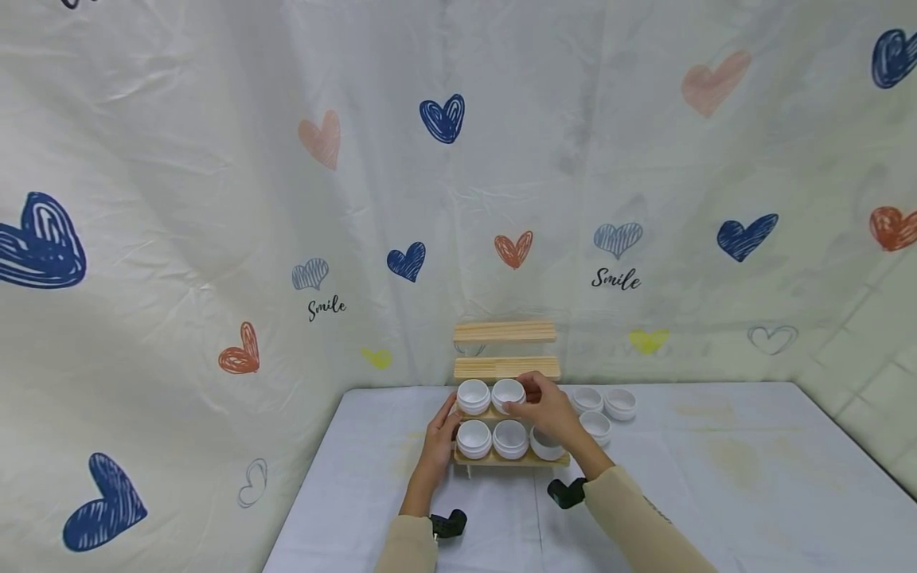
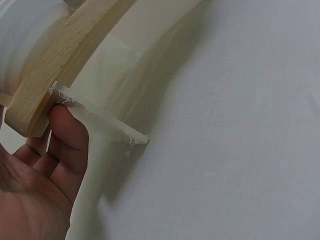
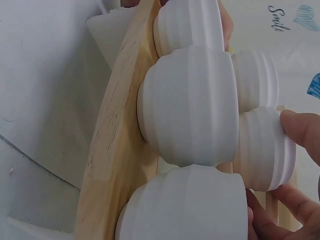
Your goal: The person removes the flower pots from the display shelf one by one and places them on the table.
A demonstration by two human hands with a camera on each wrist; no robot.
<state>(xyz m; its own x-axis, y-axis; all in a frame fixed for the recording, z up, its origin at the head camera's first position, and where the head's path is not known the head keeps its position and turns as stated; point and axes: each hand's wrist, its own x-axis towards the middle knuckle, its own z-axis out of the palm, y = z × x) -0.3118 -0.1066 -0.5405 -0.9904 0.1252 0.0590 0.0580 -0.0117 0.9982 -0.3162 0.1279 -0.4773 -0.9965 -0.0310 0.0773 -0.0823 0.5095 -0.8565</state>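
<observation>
A tiered wooden rack (image 1: pixel 507 368) holds round white bowls with ridged sides. Three bowls, including the middle one (image 1: pixel 511 440), line its front shelf. Two more are on the tier behind, the left one (image 1: pixel 473 394) standing beside the bowl (image 3: pixel 265 150) that my right hand (image 1: pixel 548 410) pinches between thumb and fingers. That bowl is upright at the shelf. At the rack's left side, my left hand (image 1: pixel 439 438) grips the wooden shelf end (image 2: pixel 42 95), fingers curled beneath it in the left wrist view. Part of the right front bowl is hidden by my right arm.
Three more white bowls (image 1: pixel 620 404) stand on the white-covered table (image 1: pixel 716 477), right of the rack. The two upper tiers (image 1: pixel 505 331) carry no bowls. A heart-printed curtain (image 1: pixel 444 199) hangs behind the table. White supports (image 2: pixel 100 112) hold up the front shelf.
</observation>
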